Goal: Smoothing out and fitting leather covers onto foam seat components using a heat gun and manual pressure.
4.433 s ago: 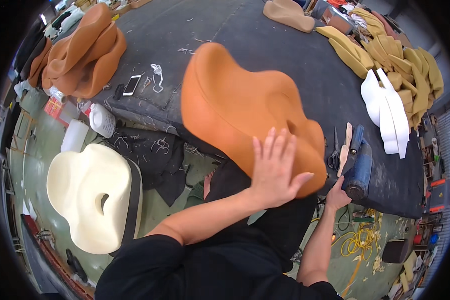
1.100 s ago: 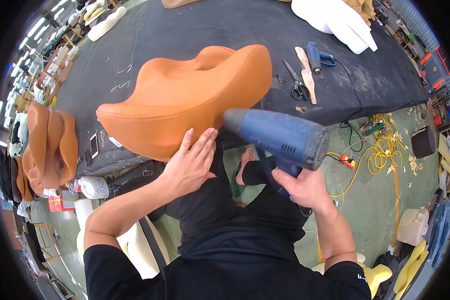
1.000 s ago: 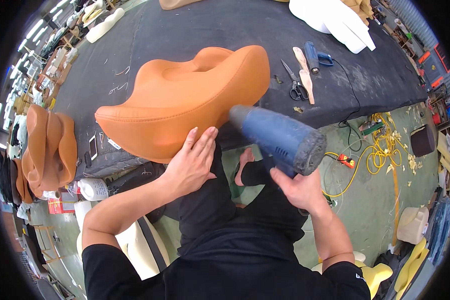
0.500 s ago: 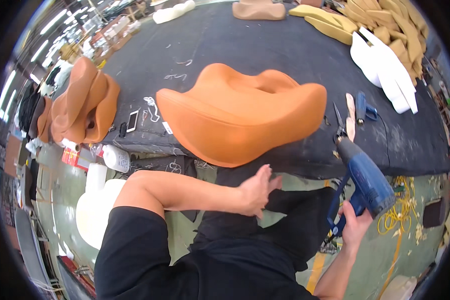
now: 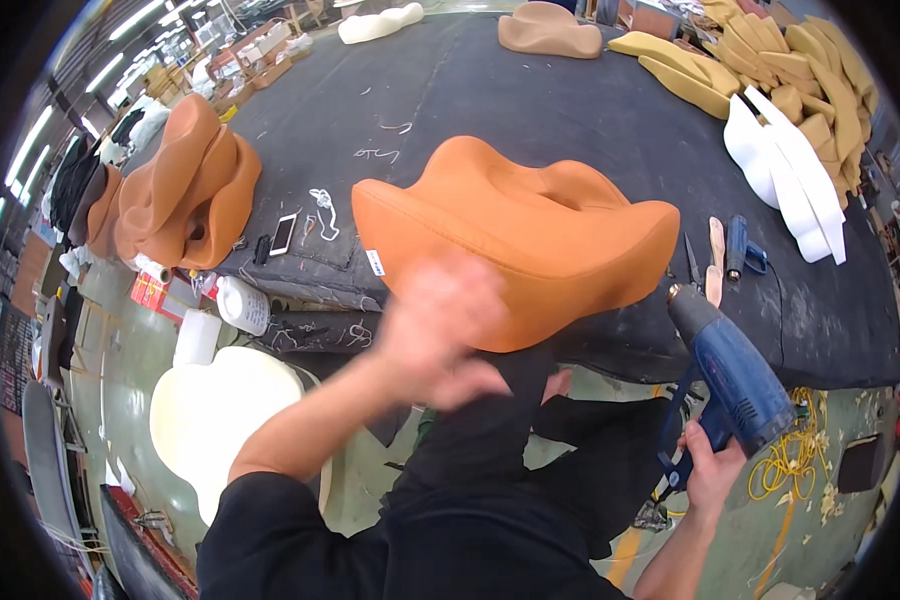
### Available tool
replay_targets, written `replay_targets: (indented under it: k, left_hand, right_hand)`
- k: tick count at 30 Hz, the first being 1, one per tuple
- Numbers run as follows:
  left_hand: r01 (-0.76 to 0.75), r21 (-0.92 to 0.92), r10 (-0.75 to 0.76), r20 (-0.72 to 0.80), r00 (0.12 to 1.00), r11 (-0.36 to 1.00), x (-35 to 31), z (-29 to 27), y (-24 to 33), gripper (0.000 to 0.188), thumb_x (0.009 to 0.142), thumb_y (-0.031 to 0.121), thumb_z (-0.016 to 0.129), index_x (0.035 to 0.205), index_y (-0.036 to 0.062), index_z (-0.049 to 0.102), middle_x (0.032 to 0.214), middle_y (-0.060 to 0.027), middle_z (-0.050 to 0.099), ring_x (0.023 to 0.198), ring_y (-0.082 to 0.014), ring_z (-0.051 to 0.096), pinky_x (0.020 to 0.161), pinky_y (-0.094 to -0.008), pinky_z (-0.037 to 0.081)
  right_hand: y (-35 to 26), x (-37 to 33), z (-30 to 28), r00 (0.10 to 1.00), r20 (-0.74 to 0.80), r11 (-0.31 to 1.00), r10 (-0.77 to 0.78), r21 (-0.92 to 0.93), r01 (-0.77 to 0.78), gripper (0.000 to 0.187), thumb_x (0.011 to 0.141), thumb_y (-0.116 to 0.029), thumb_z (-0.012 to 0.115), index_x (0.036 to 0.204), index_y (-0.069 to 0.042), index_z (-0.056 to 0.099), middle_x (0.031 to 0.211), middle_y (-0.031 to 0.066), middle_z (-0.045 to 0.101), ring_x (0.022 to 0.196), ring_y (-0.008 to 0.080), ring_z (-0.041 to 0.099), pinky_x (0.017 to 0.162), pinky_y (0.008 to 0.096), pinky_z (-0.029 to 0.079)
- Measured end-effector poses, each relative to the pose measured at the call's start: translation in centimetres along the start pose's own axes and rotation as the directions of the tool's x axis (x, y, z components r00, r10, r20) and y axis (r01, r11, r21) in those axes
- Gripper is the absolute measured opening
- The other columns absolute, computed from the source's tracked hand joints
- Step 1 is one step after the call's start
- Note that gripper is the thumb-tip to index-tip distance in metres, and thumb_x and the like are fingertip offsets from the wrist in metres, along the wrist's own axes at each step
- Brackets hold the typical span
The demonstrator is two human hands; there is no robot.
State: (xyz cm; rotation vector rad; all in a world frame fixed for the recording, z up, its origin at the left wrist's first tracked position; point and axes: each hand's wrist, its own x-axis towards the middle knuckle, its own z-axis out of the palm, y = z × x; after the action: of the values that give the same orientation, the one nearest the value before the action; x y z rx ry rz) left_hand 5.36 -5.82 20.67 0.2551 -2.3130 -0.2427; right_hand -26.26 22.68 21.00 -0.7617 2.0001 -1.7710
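At the bottom of the frame the person's dark-clothed torso fills the lower middle, with both bare forearms rising from it. The right hand (image 5: pixel 708 470), lower right, has its grip wrapped shut around the handle of a blue heat gun (image 5: pixel 732 375), whose nozzle tilts up and left, ending just beside the near edge of the worktop (image 5: pixel 530 90). The left hand (image 5: pixel 440 325), centre frame, is motion-blurred; its grip cannot be told, and whether it touches anything cannot be told either, though it lies in front of the lower left face of the orange cushion (image 5: pixel 530 235). That cushion, a saddle-shaped upholstered seat pad, sits on the near edge of the dark worktop at centre frame, overhanging slightly toward the person. To its right, flat on the worktop, lie scissors (image 5: pixel 692 265), a pale wooden stick (image 5: pixel 716 255) and a small blue tool (image 5: pixel 738 245). On the floor at lower left rests a cream foam form (image 5: pixel 220 410). Further left on the worktop are a phone (image 5: pixel 283 234) and a stack of orange cushions (image 5: pixel 185 185). At upper right, white foam pieces (image 5: pixel 785 165) lean against yellow foam pieces (image 5: pixel 770 70); a tan form (image 5: pixel 550 28) sits at the top.
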Motion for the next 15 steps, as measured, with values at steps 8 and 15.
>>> replay_targets:
  k: [8,15]
  left_hand:
    - [0.381,0.248,-0.450,0.360,0.817,0.891,3.3,-10.6,-15.4,0.129,0.044,0.059,0.100,0.150,0.0065,0.048,0.155,-0.0166,0.052,0.156,-0.0409,0.031,0.124,-0.0575,0.029]
    - [0.334,0.127,-0.356,0.408,0.841,0.934,13.1,-7.9,-12.3,0.089,0.038,0.040,0.102,0.112,0.0026,0.068,0.108,-0.0156,0.069,0.107,-0.0381,0.065,0.097,-0.0450,0.049]
  right_hand:
    - [-0.9,0.2,1.1,0.999,0.051,0.999,0.006,0.043,-0.008,0.025,0.089,-0.005,0.079,0.108,0.001,0.066,0.091,0.0043,0.067,0.077,0.0131,0.066,0.072,0.0284,0.054]
    - [-1.9,-0.4,-0.2,0.996,-0.058,0.997,0.073,-0.022,-0.074,0.030,0.087,-0.006,0.078,0.111,0.002,0.063,0.092,0.0079,0.066,0.073,0.0151,0.066,0.067,0.0303,0.056]
